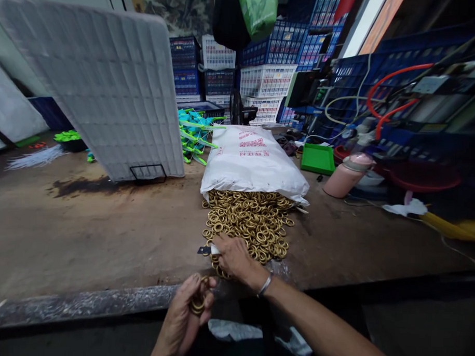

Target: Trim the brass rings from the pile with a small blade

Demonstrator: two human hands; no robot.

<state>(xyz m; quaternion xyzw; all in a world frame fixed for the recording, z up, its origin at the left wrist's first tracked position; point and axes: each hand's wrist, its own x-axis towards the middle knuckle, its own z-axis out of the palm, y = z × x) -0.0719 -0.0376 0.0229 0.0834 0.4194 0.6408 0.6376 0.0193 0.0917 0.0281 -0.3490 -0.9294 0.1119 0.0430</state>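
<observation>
My left hand (190, 306) is curled around several gold-coloured rings (196, 304), just in front of the table's edge. My right hand (235, 256) reaches onto the near side of a heap of similar loose rings (251, 220), its fingers closed. A small flat piece, white with a dark strip-like end (204, 250), sticks out from the right fingertips; its exact kind is unclear. The heap spills from the open mouth of a white sack (257, 158) with red print, which lies on the table. A metal bracelet circles my right wrist.
A pale ribbed panel (123, 96) stands at left on a black wire stand. Green and blue plastic parts (194, 135) lie behind it. At right are a green tray (318, 158), a pink bottle (346, 176) and red basins. Stacked crates (268, 80) fill the background.
</observation>
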